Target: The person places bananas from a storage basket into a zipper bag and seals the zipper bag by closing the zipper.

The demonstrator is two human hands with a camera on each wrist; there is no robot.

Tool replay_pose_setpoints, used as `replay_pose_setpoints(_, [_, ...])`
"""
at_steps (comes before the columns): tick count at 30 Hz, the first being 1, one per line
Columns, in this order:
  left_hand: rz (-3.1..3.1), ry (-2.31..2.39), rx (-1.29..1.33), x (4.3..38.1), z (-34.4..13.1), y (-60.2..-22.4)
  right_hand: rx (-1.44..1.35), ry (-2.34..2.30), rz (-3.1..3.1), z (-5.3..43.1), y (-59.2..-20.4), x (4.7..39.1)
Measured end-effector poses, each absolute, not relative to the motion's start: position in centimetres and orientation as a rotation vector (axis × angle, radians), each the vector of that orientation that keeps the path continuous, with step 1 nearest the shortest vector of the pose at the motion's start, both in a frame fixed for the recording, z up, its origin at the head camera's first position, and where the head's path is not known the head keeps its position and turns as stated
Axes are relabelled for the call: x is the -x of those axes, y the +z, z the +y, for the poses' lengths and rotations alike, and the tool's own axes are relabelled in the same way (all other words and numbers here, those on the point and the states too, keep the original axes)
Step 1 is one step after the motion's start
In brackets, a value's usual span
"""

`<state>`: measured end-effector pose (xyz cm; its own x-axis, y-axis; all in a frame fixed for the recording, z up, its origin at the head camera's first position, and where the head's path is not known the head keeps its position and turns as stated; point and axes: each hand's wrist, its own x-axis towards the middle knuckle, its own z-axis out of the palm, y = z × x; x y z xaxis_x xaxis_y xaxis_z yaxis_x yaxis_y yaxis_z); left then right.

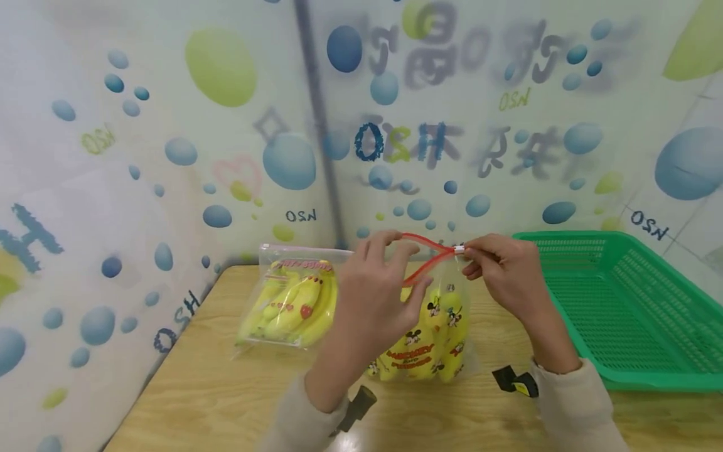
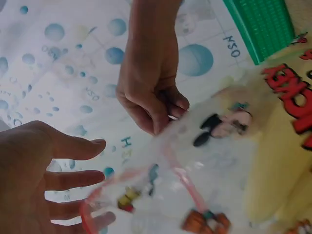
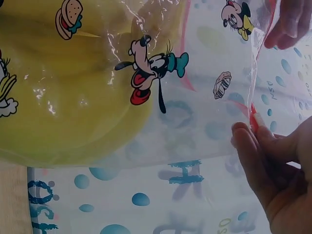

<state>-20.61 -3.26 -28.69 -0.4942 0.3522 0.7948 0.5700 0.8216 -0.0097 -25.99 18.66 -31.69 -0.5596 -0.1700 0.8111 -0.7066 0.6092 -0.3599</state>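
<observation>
A clear zip bag [image 1: 415, 361] with cartoon prints and yellow bananas inside stands upright on the table. Its red zipper [image 1: 420, 238] parts in a V toward my left hand, so the mouth gapes there. At the right end, thumb and fingers of my right hand [image 1: 508, 270] pinch the white slider [image 1: 459, 250]. My left hand [image 1: 375, 295] is at the gaping side with fingers spread. In the left wrist view, the fingertips of that hand [image 2: 29, 170] overlap the red edge. To the left lies a second zip bag [image 1: 294, 307], closed along its top and holding bananas.
A green plastic basket [image 1: 649, 380] stands on the right of the wooden table [image 1: 192, 376]. Behind the table hangs a pale curtain [image 1: 480, 176] with blue and green dots. Black straps [image 1: 514, 382] are near my wrists.
</observation>
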Motion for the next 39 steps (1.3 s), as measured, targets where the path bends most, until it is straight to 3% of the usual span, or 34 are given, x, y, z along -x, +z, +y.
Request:
replay_pose_setpoints(5, [-2.222, -0.146, 0.782, 20.0, -0.8, -27.0, -0.709, 0.813, -2.007, 18.8, -31.4, 25.9])
replay_pose_setpoints(16, [-2.354, 0.158, 0.765, 22.6, 2.7, -26.9, -0.798, 0.731, -1.898, 19.2, -31.4, 25.9])
replay_pose_setpoints(39, [-2.442, 0.232, 0.796, 23.8, 1.5, -27.0, -0.815, 0.786, -2.050, 21.1, -31.1, 25.8])
